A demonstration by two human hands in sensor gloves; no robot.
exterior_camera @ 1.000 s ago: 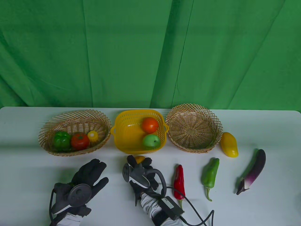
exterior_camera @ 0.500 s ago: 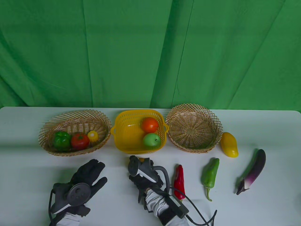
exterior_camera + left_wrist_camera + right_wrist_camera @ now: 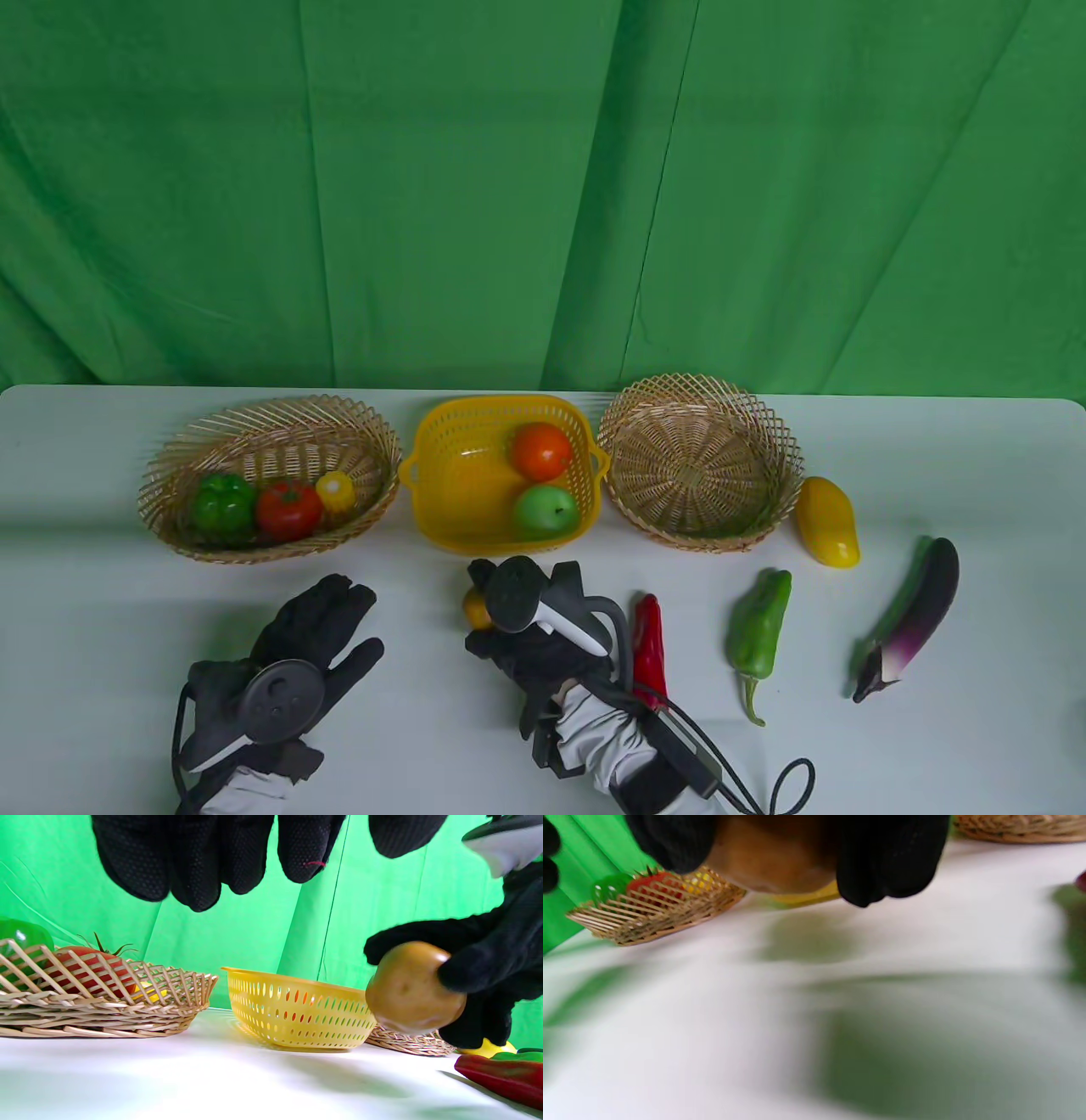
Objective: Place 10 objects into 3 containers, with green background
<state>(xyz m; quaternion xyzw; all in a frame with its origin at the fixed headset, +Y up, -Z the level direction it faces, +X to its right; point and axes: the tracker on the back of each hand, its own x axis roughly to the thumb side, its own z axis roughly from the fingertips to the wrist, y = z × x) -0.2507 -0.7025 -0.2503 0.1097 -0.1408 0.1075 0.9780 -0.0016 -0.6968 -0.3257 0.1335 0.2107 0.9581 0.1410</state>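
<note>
The right hand has its grip curled round a potato, held above the surface before the yellow basket. The left hand rests flat, fingers relaxed, holding nothing.

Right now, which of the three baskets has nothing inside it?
The round wicker basket on the right; the oval wicker basket and yellow plastic basket both hold produce.

place: recording studio | evidence: green backdrop; white table; tracker-gloved hands

Light: bright, even | Shadows: soft, on table | Table view: sharp | Right wrist view: heavily blurred | Left wrist view: mostly sharp
</note>
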